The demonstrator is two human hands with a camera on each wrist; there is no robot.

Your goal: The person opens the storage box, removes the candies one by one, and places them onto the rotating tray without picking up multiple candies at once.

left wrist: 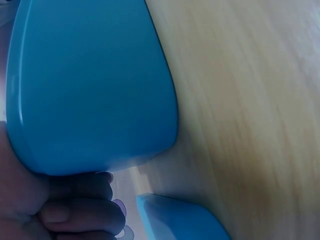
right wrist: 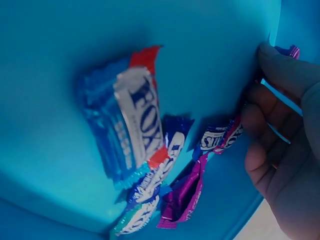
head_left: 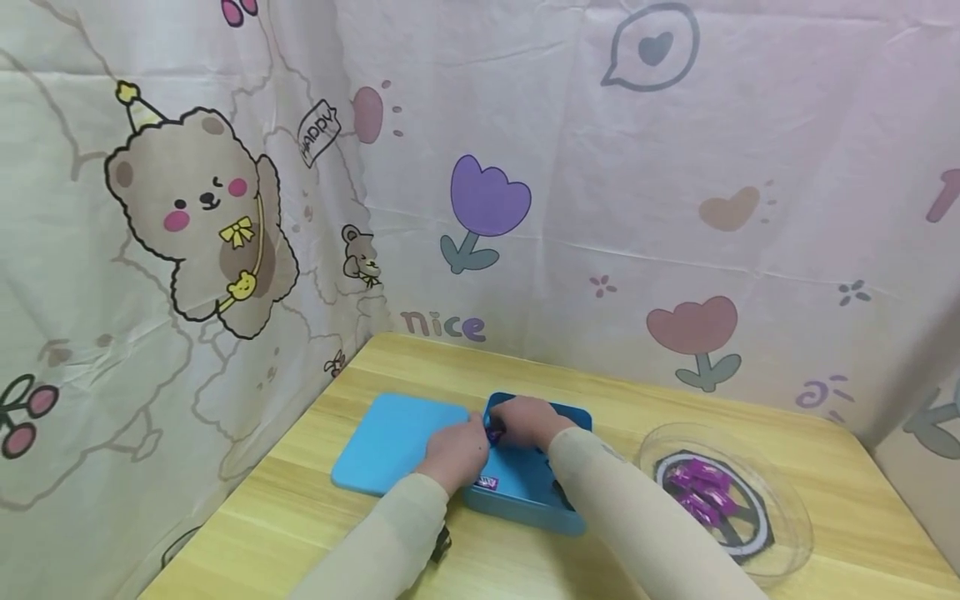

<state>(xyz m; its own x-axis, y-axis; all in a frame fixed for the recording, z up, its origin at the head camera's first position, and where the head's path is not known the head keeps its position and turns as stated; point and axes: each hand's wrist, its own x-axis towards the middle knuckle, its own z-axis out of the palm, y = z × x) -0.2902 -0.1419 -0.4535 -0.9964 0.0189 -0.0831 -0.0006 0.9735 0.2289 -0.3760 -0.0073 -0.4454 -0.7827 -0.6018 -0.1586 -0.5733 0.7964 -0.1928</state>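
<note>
Cartoon-print curtain on 2 sides, light wood bench [head_left: 315,517] in the corner. Blue box [head_left: 525,492] sits open mid-bench, its flat blue lid [head_left: 390,442] just beside it on the left. Both hands meet at the box's left rim: left hand [head_left: 457,454] and right hand [head_left: 528,421] have their fingers curled together on 1 small purple-wrapped sweet [head_left: 495,432] right over that rim. Exactly which fingers pinch it I can't tell; the wrist views are too close. Judgement: best to keep the pinch on the wrapper end, stay low over the box and let go only once clear of the rim, so it doesn't bounce out. Box contents in the right wrist view: a blue FOX pack [right wrist: 127,127], a blue-white sweet [right wrist: 155,185], 2 purple ones [right wrist: 185,192]. Clear dish [head_left: 787,542], well apart on the right, holds several more purple sweets [head_left: 701,487].
</note>
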